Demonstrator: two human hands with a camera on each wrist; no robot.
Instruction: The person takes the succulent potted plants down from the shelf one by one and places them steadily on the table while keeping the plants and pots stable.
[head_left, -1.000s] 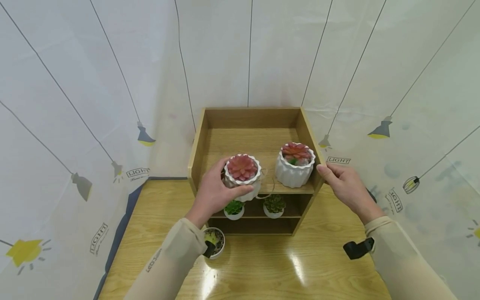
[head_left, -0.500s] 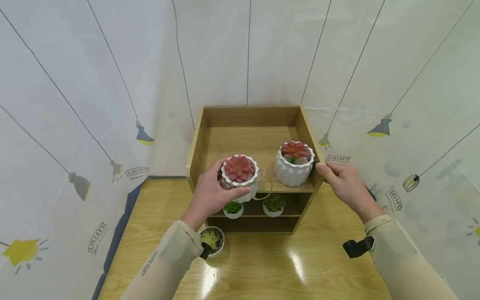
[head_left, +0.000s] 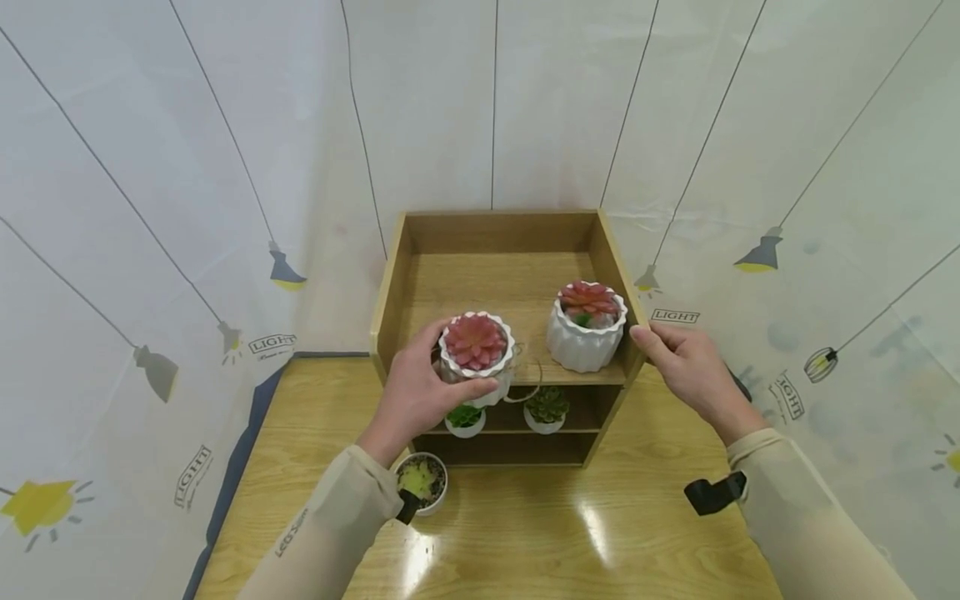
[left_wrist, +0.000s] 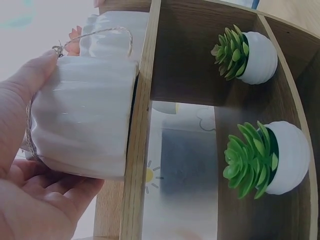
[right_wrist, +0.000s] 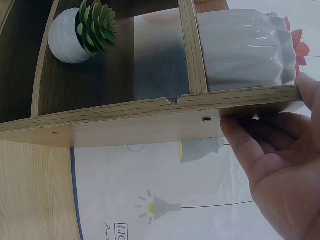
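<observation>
White pot with a red succulent (head_left: 476, 343) sits in the curled grip of the left hand (head_left: 414, 390) at the top shelf's front edge, in a corner hung with pale sheeting (head_left: 435, 100) printed with dangling lamps, above a glossy wood-grain table (head_left: 525, 533) bearing a wooden shelf unit (head_left: 487, 275), whose right side the right hand (head_left: 693, 379) pinches. I can't tell whether its base touches the board, and from the head view most of the left fingers vanish behind it. Farther right stands a matching pot (head_left: 587, 343); a black band (head_left: 407, 504) hides part of the potted plant (head_left: 429, 483) on the table.
</observation>
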